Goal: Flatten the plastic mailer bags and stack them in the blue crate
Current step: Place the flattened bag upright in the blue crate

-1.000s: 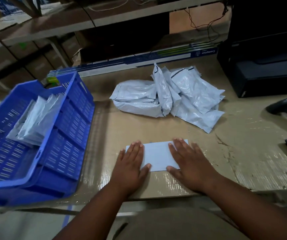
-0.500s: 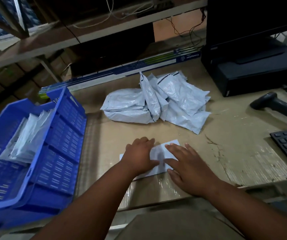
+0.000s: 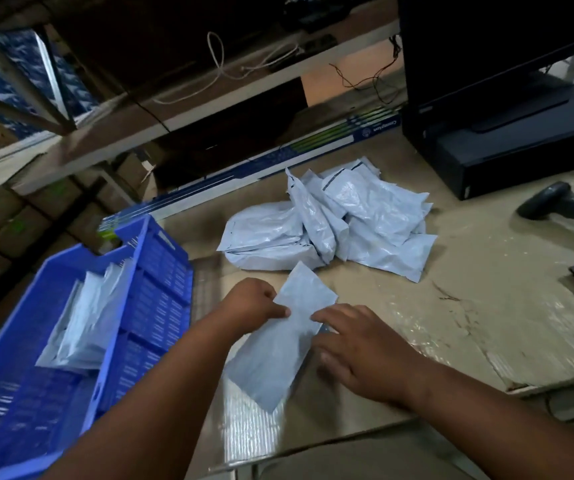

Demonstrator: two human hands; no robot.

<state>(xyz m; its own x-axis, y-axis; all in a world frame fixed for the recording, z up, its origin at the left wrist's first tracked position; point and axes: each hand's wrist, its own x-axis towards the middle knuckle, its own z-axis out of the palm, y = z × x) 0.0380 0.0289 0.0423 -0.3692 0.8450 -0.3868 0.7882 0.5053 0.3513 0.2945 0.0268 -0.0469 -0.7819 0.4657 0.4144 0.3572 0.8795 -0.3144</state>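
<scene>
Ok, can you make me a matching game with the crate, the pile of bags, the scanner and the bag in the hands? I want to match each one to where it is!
Things:
1. crate
2. pile of bags
3. scanner
4. held bag

Places:
A. far right of the table
B. between the left hand and right hand
C. left side, with flat bags inside
D. middle of the table, behind the hands

Pairs: 1-C, 2-D, 3-A, 4-B
</scene>
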